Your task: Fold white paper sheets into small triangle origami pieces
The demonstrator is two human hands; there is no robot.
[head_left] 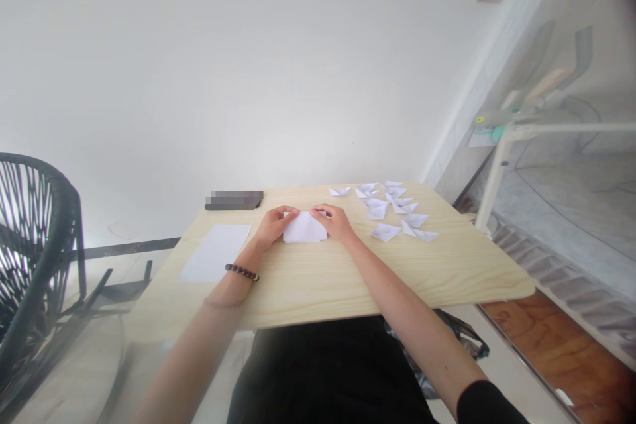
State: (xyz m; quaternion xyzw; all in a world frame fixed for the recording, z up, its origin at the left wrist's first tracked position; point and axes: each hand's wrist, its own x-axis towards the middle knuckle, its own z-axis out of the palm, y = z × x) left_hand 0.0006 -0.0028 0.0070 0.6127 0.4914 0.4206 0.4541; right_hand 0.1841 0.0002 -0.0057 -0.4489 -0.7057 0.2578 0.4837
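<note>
- Left hand (272, 224): bent around the upper left corner of a folded white paper (305, 228), gripping it with the thumb laid along the top edge.
- Right hand (334, 221): gripping the same paper at its upper right corner, thumb tip close to the left one but apart from it.
- The folded paper lies between the two hands, near the middle of the wooden tabletop (308, 291), its lower edge towards the person (the layers there do not quite line up).
- Around the left wrist sits a dark bead bracelet (242, 272).
- Flat white paper (213, 255) rests left of the left hand, partly behind the forearm; whether it is one sheet or a stack, I cannot tell.
- Beyond it, near the table's far left corner, lies a long dark object (211, 207), mostly blurred out.
- To the right of the right hand stand folded paper boats (376, 210) in a loose cluster, some touching or overlapping.
- A dark woven chair (62, 189) stands left of the table.
</note>
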